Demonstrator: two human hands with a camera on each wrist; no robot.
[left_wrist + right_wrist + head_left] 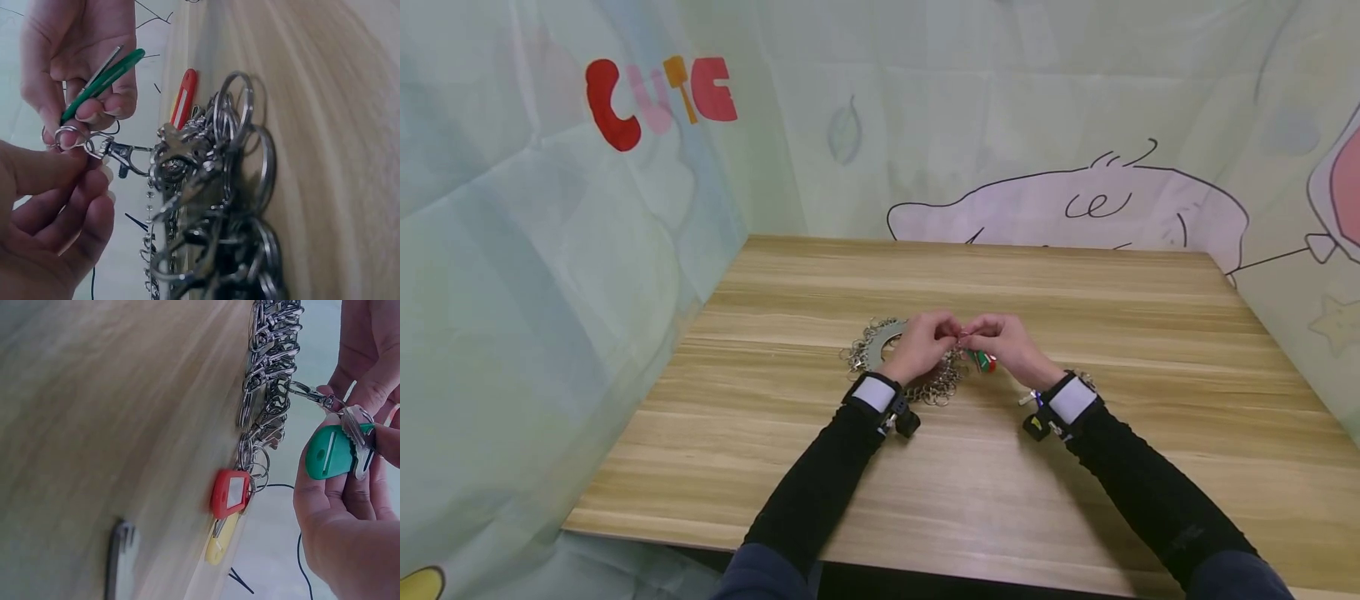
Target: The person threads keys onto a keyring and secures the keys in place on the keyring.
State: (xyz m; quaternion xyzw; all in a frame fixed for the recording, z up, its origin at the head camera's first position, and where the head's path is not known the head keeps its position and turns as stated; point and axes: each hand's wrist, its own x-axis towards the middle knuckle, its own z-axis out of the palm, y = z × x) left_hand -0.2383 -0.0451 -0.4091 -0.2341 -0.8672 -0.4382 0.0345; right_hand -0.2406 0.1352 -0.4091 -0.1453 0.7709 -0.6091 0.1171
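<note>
Both hands meet above the right side of a flat grey metal ring (874, 350), which is fringed with snap hooks (187, 162) and split rings (265, 169). My left hand (925, 342) pinches a small split ring (72, 134) joined to one of the hooks. Opposite it, my right hand (1007, 342) holds a green key tag (328, 453) and a silver key (356, 437) at the same ring. The tag lies against the right fingers in the right wrist view. Whether the tag and key are threaded on the ring is hard to tell.
A red key tag (230, 495) and a yellow key tag (220, 540) hang at the cluster's edge. On the wooden table (760, 433) lies a slim metal piece (122, 559) of unclear kind. Small metal items (1084, 379) sit behind the right wrist. Printed cloth (820, 125) surrounds the table.
</note>
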